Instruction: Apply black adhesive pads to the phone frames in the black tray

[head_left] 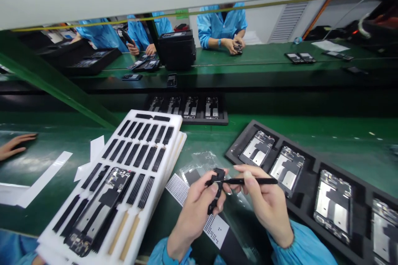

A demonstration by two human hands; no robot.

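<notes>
My left hand (199, 203) is closed around a small black phone part (218, 182), a molded strip held upright between thumb and fingers. A pair of black tweezers (251, 181) is pinched in my right hand (264, 201), its tip touching or just over the black part. Beneath my hands lies a white sheet of small black dot stickers (217, 231), partly hidden by my left hand, with clear plastic film (205, 161) behind it. Left of my hands, a white foam tray (137, 215) holds rows of black strips and an opened phone body (99, 211).
A black foam tray (306, 163) with several opened phones runs along the right. Another black tray (205, 122) stands at the back. White paper strips (46, 180) and a co-worker's hand (17, 145) are at left. Co-workers in blue sit across the bench, beyond a green post (59, 83).
</notes>
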